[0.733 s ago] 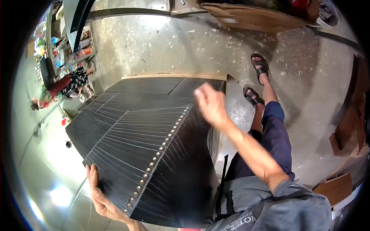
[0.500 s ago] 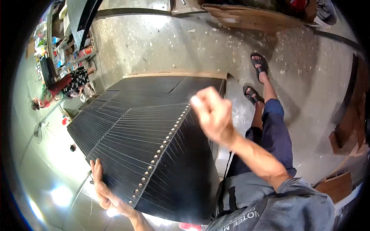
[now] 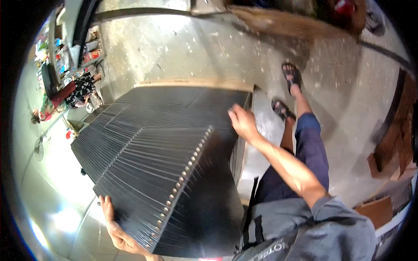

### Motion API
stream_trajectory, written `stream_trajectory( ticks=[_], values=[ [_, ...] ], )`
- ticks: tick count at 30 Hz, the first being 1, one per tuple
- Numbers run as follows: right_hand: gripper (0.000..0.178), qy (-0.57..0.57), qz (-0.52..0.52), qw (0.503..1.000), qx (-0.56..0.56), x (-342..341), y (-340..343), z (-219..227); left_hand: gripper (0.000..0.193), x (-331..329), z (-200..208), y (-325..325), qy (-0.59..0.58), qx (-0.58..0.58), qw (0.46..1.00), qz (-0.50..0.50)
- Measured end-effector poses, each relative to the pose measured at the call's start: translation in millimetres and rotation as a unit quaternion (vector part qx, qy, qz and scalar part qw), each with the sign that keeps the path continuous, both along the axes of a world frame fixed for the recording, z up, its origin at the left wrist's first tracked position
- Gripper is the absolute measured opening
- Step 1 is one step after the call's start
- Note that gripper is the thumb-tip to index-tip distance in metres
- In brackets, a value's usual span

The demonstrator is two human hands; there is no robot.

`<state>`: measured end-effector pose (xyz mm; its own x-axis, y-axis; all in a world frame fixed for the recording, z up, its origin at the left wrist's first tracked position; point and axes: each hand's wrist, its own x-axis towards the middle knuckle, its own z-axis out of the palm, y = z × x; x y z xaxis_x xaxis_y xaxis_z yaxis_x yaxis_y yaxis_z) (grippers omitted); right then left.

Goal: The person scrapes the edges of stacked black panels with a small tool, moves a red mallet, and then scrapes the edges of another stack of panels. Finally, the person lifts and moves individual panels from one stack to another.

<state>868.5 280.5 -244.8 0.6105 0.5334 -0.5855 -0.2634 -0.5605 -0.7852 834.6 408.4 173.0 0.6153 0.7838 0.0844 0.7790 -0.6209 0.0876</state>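
One black ribbed panel (image 3: 130,169); left hand (image 3: 116,227), fingers unclenched along its edge, apparently to steady it; right hand (image 3: 244,125), fingers curled, contents unclear.

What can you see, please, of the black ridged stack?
This black ridged stack looks glossy, perhaps plastic. It lies with its lined face up, round pale spots along one edge, a pale wooden edge bordering its far side. The left hand touches its near-left edge; whether the right hand touches it is unclear.
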Motion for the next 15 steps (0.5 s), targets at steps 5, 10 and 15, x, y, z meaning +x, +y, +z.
stream_trajectory(
  ticks=[5, 10, 15],
  values=[
    [0.025, 0.085, -0.059, 0.992, 0.077, 76, -13, 104, 0.047, -10, 15, 10, -0.016, -0.035, 0.999, -0.028],
    [0.023, 0.085, 0.062, 0.984, 0.141, 128, -1, 222, 0.041, -14, 17, 20, -0.022, -0.061, 0.997, -0.040],
    [0.015, 0.017, 0.121, 0.927, 0.354, 126, 18, 346, 0.040, -13, 27, 24, -0.010, -0.039, 0.998, -0.047]
  ],
)
